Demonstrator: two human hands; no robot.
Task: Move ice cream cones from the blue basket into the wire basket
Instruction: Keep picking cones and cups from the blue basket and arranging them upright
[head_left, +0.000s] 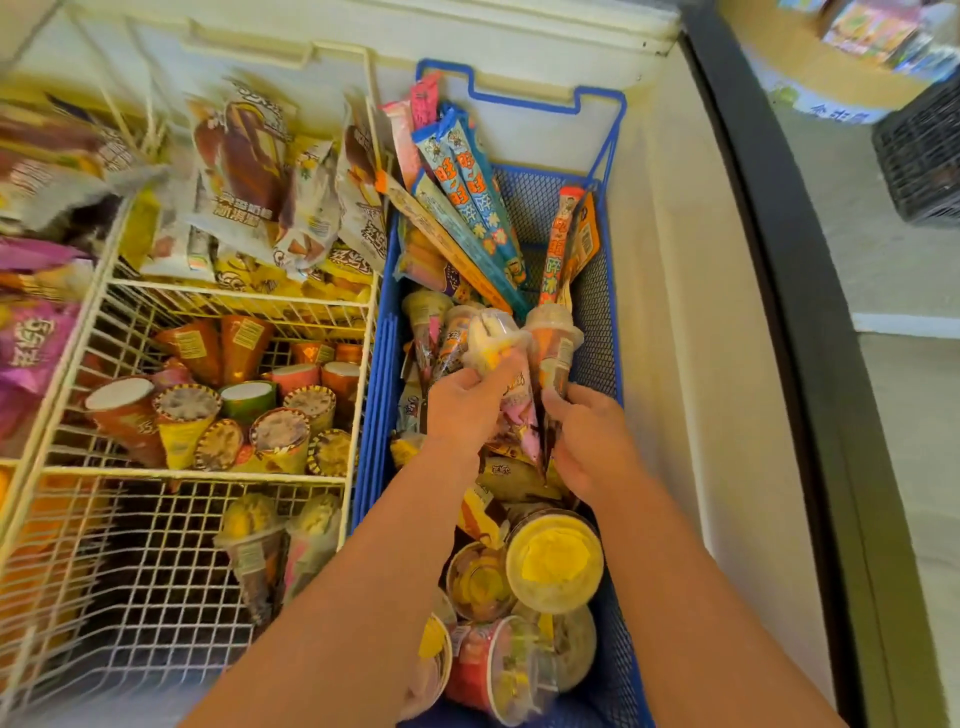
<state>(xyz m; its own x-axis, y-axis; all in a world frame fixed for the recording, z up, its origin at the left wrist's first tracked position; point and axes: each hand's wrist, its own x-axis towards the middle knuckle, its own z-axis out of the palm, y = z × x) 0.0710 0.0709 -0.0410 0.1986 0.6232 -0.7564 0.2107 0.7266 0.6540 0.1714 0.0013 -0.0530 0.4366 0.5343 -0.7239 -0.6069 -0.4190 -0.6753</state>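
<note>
The left grip (467, 415) is holding a pink-wrapped, clear-domed ice cream cone (501, 358); the right grip (589, 441) is clutching an orange-wrapped cone (553, 345), both inside the blue mesh basket (376, 405). Pickup is looking underway; next, lifting both leftward of the grips into the white wire basket (208, 473).

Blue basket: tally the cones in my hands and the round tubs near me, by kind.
Cones held: 4 (left hand grips 3, right hand grips 1)
Tubs: 5, some partly hidden
Total: 9
</note>
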